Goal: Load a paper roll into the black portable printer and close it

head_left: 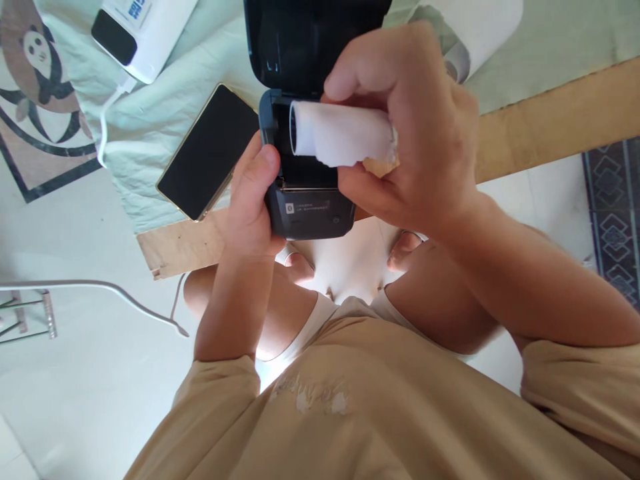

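Observation:
My left hand point(253, 197) grips the left side of a small black portable printer point(315, 217), its thumb on the upper edge. The printer's lid point(310, 43) is swung open away from me, baring the paper bay. Just over that bay, my right hand point(415, 127) pinches a small white paper roll point(345, 133) between thumb and fingers. The roll lies sideways, its hollow end facing left, with a ragged paper edge along it. Whether it touches the bay cannot be made out.
A smartphone point(210, 153) lies left of the printer on the green cloth point(145, 133). Beyond it is a white device point(145, 40) with a cable point(103, 127). A larger white roll point(480, 30) sits at the back right. The wooden table edge point(550, 120) runs nearby.

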`<state>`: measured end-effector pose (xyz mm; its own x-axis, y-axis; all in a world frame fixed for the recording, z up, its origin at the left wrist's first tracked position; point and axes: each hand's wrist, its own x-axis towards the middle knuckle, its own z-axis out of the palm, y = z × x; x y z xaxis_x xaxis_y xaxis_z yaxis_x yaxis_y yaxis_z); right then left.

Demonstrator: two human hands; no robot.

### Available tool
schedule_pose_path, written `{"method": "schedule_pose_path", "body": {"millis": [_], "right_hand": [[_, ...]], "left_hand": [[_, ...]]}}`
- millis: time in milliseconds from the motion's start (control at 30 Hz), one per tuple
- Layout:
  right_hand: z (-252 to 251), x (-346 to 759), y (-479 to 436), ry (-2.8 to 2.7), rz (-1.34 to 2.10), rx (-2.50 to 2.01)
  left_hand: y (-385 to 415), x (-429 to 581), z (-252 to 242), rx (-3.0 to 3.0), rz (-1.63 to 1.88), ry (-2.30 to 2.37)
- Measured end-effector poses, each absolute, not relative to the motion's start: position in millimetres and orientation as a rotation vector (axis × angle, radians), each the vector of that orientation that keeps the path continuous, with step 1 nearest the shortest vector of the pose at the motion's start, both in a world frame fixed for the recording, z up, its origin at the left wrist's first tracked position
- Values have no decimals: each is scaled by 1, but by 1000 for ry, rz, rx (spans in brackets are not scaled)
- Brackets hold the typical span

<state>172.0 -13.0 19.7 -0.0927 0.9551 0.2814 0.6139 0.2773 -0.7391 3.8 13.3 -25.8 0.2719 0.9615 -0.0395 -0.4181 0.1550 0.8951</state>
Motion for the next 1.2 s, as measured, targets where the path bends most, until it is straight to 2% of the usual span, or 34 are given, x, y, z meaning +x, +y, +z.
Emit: {"method": "schedule_pose_path", "body": {"millis": [67, 133, 367, 600, 933, 1200], "right_hand": [[21, 168, -13, -1928, 295, -1417], [22, 166, -13, -1961, 154, -1401], [16, 165, -9, -2080, 146, -1302], [13, 164, -13, -1958, -16, -1250], [3, 158, -31, -2130, -26, -1126], [1, 183, -14, -1685, 177, -1252]], "left_hand": [[13, 2, -27, 919, 1117, 754], [13, 0, -25, 933, 1091, 762], [14, -4, -20, 968, 1039, 777], [14, -2, -18, 993, 1014, 765], [13, -3, -21, 1063, 1026, 761], [16, -3, -23, 1152, 999, 703]]}}
